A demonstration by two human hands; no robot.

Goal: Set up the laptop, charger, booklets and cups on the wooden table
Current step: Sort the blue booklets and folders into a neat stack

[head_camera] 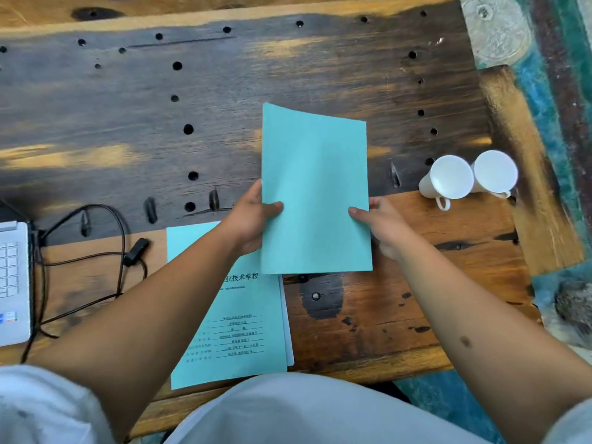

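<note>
Nearest the person, a printed booklet (237, 328) lies flat at the near edge of the wooden table (224, 91), partly under the left forearm. Above it both arms reach forward, holding a plain blue booklet (315, 190) just off the table. The left hand (253, 216) grips its left edge, thumb on top; the right hand (381, 225) pinches its right edge, thumb on the cover, fingers hidden underneath. At the left edge sits a white laptop (12, 283) with its black charger cable (121, 251) looped beside it. Farther right, two white cups (467, 179) lie touching on their sides.
</note>
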